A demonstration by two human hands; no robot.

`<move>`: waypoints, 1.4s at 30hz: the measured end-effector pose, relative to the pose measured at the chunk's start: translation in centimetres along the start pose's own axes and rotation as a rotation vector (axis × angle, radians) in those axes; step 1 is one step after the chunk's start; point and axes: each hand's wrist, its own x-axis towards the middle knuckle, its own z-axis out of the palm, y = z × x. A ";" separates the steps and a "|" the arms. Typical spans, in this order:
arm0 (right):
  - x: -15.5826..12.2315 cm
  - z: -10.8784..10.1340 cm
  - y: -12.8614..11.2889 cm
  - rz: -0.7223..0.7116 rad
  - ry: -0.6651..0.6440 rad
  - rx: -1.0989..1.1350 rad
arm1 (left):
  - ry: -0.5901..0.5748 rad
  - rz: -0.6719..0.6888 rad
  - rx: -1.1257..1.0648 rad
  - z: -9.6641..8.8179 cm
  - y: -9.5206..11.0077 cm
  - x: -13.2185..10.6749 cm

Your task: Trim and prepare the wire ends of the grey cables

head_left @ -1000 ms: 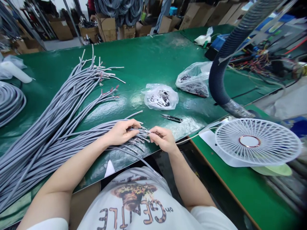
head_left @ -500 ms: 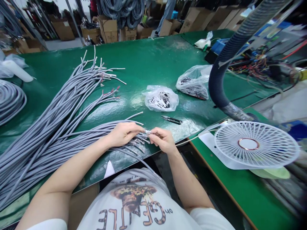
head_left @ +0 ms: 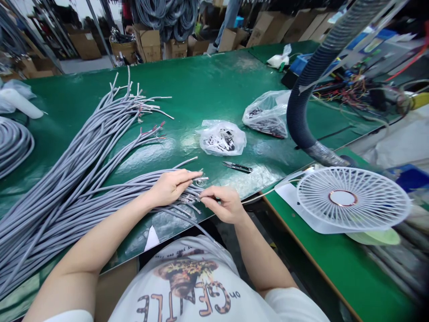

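My left hand [head_left: 174,184] lies over the front bundle of grey cables [head_left: 127,192], its thumb and fingers closed around one cable. Beyond the fingertips sticks out a stripped cable end [head_left: 203,178] with pale, loose strands. My right hand [head_left: 224,203] is just to the right and lower. Its thumb and forefinger come together beside the other stripped cable ends [head_left: 189,198]; whatever is between them is too small to make out. Farther from me on the table are thread snips [head_left: 237,167] and an open plastic bag of small black and white parts [head_left: 224,138].
A second pile of grey cables [head_left: 100,120] stretches across the left of the green table [head_left: 208,85]. Behind the snips lies another filled plastic bag [head_left: 266,116]. A ribbed hose [head_left: 300,107] hangs at the right, above a white fan [head_left: 351,199]. A cable coil [head_left: 13,145] is far left.
My hands were together at one cable end; now they are apart, the right one lower and slightly left. The stripped end by my left hand is now exposed. The whole view has shifted slightly.
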 end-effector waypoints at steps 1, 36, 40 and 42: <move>0.0 0.0 -0.4 -0.024 0.015 -0.044 | 0.006 -0.005 -0.005 0.0 0.0 0.0; 3.0 1.8 0.1 0.433 0.391 0.176 | 0.144 -0.214 -0.401 -0.8 0.7 -0.1; 2.7 2.5 -0.2 0.233 0.407 -0.072 | 0.144 -0.207 -0.363 -0.8 0.9 -0.1; 2.6 2.1 -0.6 0.090 0.358 -0.257 | 0.128 -0.211 -0.335 -0.8 1.1 -0.1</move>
